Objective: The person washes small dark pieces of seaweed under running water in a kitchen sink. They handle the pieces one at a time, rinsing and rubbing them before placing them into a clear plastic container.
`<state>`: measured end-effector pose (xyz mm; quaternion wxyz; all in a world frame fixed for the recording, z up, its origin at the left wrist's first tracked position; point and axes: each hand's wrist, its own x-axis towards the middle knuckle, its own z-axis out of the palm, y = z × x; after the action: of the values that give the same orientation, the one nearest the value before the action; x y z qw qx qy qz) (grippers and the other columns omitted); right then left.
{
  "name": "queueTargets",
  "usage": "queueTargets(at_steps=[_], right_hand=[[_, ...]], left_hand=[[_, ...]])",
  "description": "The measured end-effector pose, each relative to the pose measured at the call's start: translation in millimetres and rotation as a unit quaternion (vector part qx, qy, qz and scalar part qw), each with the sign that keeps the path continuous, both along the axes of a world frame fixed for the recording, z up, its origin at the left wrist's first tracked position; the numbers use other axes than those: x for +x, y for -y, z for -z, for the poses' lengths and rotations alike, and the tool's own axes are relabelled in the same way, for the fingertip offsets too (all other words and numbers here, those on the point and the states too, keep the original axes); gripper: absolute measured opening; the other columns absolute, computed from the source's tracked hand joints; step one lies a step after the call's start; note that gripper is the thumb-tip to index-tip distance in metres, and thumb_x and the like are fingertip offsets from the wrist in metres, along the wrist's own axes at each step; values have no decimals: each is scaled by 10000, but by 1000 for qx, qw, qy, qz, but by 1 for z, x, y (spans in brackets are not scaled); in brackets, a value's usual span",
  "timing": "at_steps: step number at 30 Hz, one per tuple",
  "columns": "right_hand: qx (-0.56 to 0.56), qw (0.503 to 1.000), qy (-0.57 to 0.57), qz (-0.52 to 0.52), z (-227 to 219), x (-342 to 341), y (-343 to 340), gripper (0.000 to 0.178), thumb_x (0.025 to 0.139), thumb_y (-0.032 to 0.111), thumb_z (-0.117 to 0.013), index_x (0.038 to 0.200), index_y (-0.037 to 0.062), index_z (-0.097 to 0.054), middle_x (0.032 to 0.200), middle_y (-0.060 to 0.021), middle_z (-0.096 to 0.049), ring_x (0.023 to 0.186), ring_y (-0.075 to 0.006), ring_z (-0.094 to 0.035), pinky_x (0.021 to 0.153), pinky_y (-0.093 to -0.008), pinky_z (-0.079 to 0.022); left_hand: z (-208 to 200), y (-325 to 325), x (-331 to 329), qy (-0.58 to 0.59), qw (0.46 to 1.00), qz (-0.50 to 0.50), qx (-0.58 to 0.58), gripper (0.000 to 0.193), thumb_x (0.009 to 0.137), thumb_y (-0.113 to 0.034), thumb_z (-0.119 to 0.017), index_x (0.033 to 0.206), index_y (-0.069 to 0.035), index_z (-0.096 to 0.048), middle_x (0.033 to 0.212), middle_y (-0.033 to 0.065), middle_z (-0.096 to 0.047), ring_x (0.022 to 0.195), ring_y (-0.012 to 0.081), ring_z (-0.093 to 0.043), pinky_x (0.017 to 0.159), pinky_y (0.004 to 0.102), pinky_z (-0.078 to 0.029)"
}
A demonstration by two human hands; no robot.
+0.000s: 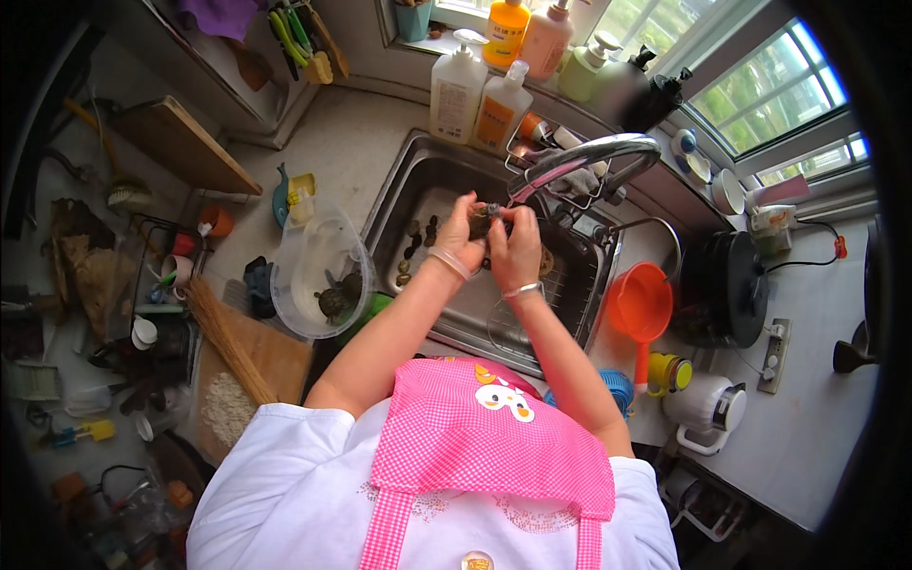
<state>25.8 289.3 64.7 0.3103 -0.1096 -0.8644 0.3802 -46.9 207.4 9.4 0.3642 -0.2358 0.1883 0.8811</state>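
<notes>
My left hand (462, 234) and my right hand (516, 249) meet over the steel sink (435, 202), just below the spout of the curved chrome tap (594, 152). Between their closed fingers is a small dark, mottled thing (486, 218); the fingers cover much of it, and its kind cannot be made out. Several dark and brownish pebbles (413, 242) lie on the sink floor left of my hands. A wire rack (570, 290) sits in the right part of the sink. Beside the sink's left rim, a clear plastic tub (285, 271) holds a small dark turtle (332, 300).
Pump bottles (457, 95) stand behind the sink. An orange dipper (639, 302), a black pot (727, 290) and a white kettle (698, 401) are to the right. At left are a straw brush (228, 342), a wooden board (275, 356) and a blue-and-yellow toy-like item (285, 197).
</notes>
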Motion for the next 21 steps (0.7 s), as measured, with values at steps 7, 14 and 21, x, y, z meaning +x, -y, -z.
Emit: queueTargets(at_steps=[7, 14, 21], right_hand=[[12, 999, 32, 28, 4, -16, -26, 112, 816, 81, -587, 872, 1, -533, 851, -177, -554, 820, -363, -544, 734, -431, -441], [4, 999, 10, -49, -3, 2, 7, 117, 800, 73, -579, 878, 7, -523, 876, -183, -544, 855, -369, -533, 759, -449, -438], [43, 998, 38, -27, -7, -8, -10, 144, 785, 71, -586, 900, 4, -533, 889, -184, -540, 877, -376, -518, 778, -445, -429]], left_hand=[[-26, -13, 27, -31, 998, 42, -21, 247, 928, -297, -604, 1049, -82, -623, 1030, 52, -653, 954, 178, -613, 900, 363, -499], [-7, 4, 10, -142, 986, 71, -44, 332, 990, -324, -463, 1089, -52, -626, 1024, 73, -646, 958, 198, -611, 880, 376, -510], [-5, -5, 7, -93, 995, 24, -5, 195, 964, -270, -566, 1056, -104, -608, 1025, 69, -644, 928, 187, -612, 856, 355, -508]])
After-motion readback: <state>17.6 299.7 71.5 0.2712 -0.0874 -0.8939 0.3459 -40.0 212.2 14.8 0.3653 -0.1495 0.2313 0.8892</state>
